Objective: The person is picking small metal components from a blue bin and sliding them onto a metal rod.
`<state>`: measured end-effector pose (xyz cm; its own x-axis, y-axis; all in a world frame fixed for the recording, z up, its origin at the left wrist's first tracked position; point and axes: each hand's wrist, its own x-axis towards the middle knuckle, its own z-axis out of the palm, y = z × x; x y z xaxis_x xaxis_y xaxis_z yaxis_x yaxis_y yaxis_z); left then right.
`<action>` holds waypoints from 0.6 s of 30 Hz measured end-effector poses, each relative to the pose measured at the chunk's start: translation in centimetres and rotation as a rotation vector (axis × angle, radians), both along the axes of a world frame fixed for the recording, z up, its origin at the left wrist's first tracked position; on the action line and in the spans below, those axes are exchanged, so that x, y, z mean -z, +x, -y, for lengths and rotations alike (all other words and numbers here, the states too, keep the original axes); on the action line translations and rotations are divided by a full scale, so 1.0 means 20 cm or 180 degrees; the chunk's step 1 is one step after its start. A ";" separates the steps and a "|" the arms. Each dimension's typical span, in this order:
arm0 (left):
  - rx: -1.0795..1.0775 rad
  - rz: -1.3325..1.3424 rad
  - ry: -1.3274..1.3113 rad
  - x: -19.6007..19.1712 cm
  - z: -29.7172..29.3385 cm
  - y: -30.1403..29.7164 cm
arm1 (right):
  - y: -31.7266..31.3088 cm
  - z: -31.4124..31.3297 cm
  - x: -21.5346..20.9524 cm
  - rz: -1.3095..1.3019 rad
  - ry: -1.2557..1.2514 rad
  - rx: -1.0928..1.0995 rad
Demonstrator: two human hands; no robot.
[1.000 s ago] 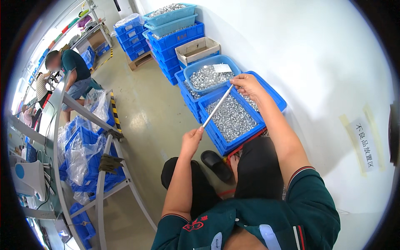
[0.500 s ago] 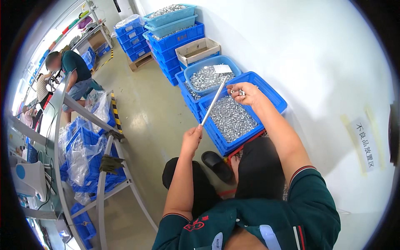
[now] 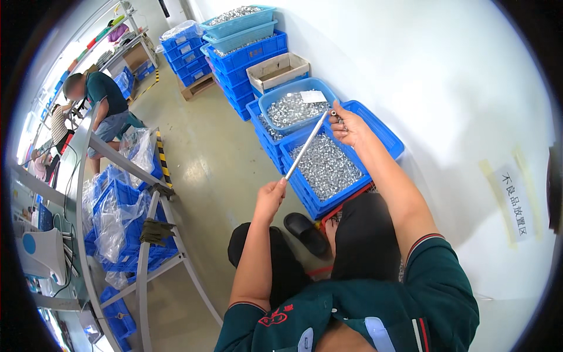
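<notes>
My left hand point(image 3: 271, 199) is closed round the lower end of a thin silver metal rod point(image 3: 306, 147), which slants up and to the right. Small metal nuts point(image 3: 340, 119) are in my right hand point(image 3: 353, 130). One of them, its hole showing, is pinched between thumb and fingertips close beside the rod's upper tip; whether it touches the tip I cannot tell. Below both hands stands a blue crate point(image 3: 384, 136) with many loose metal nuts point(image 3: 325, 170) inside. Just beyond it, a lighter blue basket point(image 3: 328, 88) holds similar pieces, with a white paper slip point(image 3: 313, 97) on top.
Stacked blue crates point(image 3: 234, 82) and a wooden-sided box point(image 3: 280, 71) stand farther along the white wall point(image 3: 422, 58). On the left are a grey metal frame point(image 3: 141, 281) and plastic-covered blue crates point(image 3: 120, 220). A person point(image 3: 105, 97) bends at a bench beyond. A black slipper point(image 3: 306, 233) lies near my legs.
My right hand has turned and brought a pinched nut up beside the rod's tip. The rod's tip has shifted slightly right; my left hand stays nearly in place.
</notes>
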<state>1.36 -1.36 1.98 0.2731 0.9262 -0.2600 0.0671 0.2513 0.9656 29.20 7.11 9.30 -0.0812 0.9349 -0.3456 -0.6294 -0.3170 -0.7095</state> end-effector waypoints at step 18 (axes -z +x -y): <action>0.0137 -0.0248 0.0360 0.03 0.01 -0.04 | 0.00 0.06 -0.14 0.2176 0.0540 -0.0377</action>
